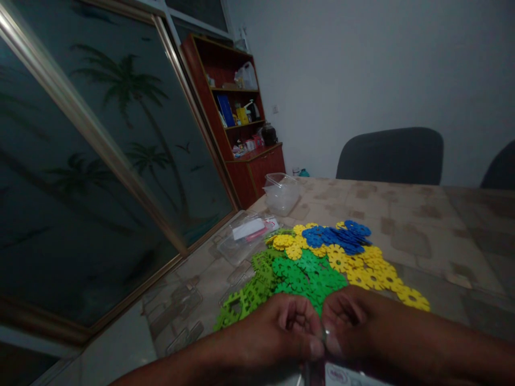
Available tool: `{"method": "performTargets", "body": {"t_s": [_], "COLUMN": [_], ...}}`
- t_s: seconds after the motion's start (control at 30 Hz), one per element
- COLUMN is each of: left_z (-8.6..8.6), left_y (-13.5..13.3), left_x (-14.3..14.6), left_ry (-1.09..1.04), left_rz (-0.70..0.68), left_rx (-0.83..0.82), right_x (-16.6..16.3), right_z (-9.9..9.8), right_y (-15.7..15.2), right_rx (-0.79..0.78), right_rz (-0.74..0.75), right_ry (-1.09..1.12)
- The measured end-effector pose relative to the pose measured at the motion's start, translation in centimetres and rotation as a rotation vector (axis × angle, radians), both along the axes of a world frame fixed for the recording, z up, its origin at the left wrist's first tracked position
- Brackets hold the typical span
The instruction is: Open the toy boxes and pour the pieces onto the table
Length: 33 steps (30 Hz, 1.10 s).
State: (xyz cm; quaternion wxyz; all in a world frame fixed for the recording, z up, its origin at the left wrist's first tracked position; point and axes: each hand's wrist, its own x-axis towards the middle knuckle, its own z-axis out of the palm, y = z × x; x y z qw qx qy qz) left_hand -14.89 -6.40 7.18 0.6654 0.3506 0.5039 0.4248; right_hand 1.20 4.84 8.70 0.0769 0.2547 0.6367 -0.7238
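My left hand (292,329) and my right hand (350,324) meet at the front of the table, fingers curled and thumbs pressed down. Between them they pinch the upper edge of a printed packet (341,375), mostly cut off by the bottom of the view. It shows dark purple and a white label; its contents are hidden. Just beyond my hands lies a heap of flat, notched plastic discs: green discs (306,273), yellow discs (370,271) and blue discs (338,236). Olive-green interlocking pieces (251,289) spread beside my left wrist.
A clear plastic container (281,195) stands at the table's far left corner. Nearer, a clear plastic sleeve (241,236) lies with white and pink items. Dark chairs (390,155) stand behind the stone-patterned table (410,214). Left are sliding glass doors (120,134) and a wooden shelf unit (257,166).
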Motion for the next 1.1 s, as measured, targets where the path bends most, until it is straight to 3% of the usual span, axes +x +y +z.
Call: {"method": "performTargets", "body": {"t_s": [0.17,0.37,0.6,0.9,1.0,1.1], "left_z": [-0.6,-1.5,-2.4,-1.4,-1.5,-1.5], "left_y": [0.2,0.1,0.1,0.7,0.2,-0.9], "left_x": [0.6,0.9,1.7,1.7,0.6,-0.7], "left_ry": [0.015,0.16,0.097,0.111,-0.011,-0.032], "left_rz": [0.094,0.167,0.264,0.238,0.119,-0.036], "left_rx": [0.029,0.11,0.089,0.089,0.103,0.28], "right_x": [-0.3,-0.9,-1.4,-0.7,-0.4,0.2], "right_z": [-0.3,1.1,0.8,0.7,0.6,0.3], "right_y": [0.0,0.6,0.9,0.6,0.9,1.3], "right_rx": [-0.02,0.073,0.079,0.157,0.155,0.095], "right_rz": [-0.052,0.037,0.05,-0.018,-0.011,-0.045], "right_ry": [0.018,-0.047,-0.018,-0.012,0.01,0.073]}}
